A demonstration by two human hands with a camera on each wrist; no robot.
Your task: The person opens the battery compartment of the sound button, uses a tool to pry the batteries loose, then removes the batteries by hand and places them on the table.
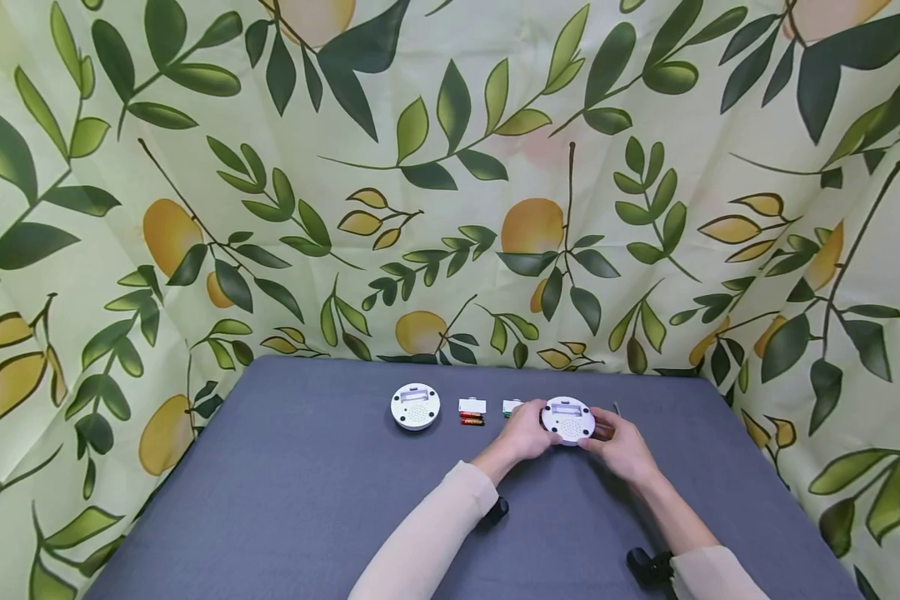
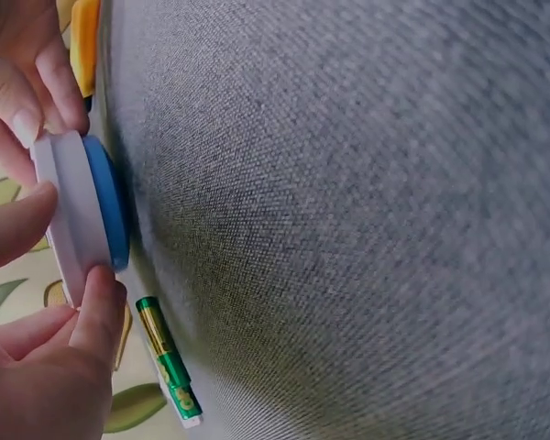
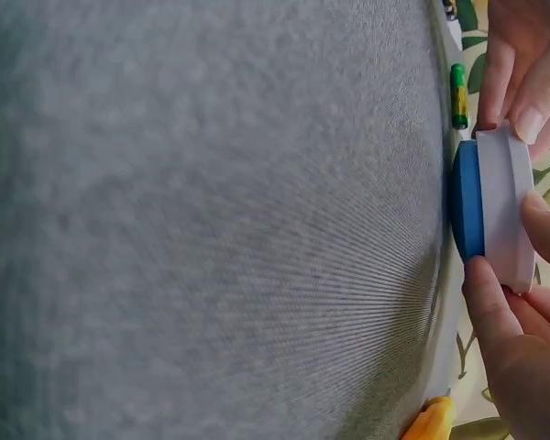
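Note:
Both hands hold a round white device (image 1: 568, 419) with its underside up, showing an open, unfilled battery compartment, dark feet and speaker holes. Its blue side (image 2: 108, 202) faces the table. My left hand (image 1: 527, 431) grips the left rim between thumb and fingers; my right hand (image 1: 624, 450) grips the right rim. Beside the left hand lies a green battery (image 2: 165, 353), with a small white cover (image 1: 511, 404) partly hidden behind that hand in the head view. An orange-yellow handle (image 3: 429, 422) lies beyond the right hand.
A second round white device (image 1: 415, 407) sits underside up at the table's back left, its compartment open. To its right are a small white cover (image 1: 472, 406) and orange-and-black batteries (image 1: 472, 419). Patterned cloth (image 1: 450, 208) hangs behind the grey table (image 1: 285, 500).

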